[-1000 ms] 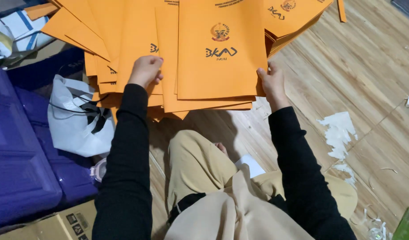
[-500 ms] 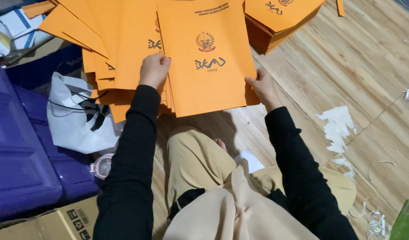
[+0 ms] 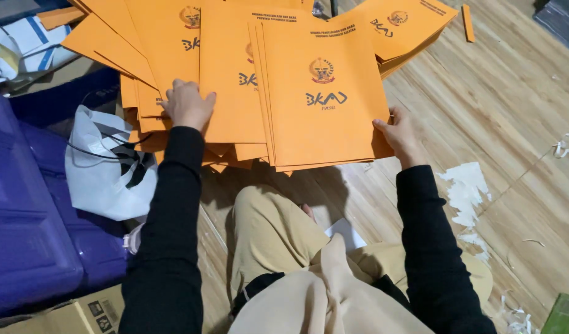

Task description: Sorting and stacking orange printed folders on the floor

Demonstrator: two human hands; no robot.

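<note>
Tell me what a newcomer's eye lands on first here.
The fan of orange folders spread over the wood floor fills the top of the view. The right hand grips the edge of the front stack; the left hand presses flat on folders beside it. A purple case sits at far left.

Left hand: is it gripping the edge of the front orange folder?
No, the left hand lies flat on folders further left, while the right hand holds the front orange folder at its edge.
</note>
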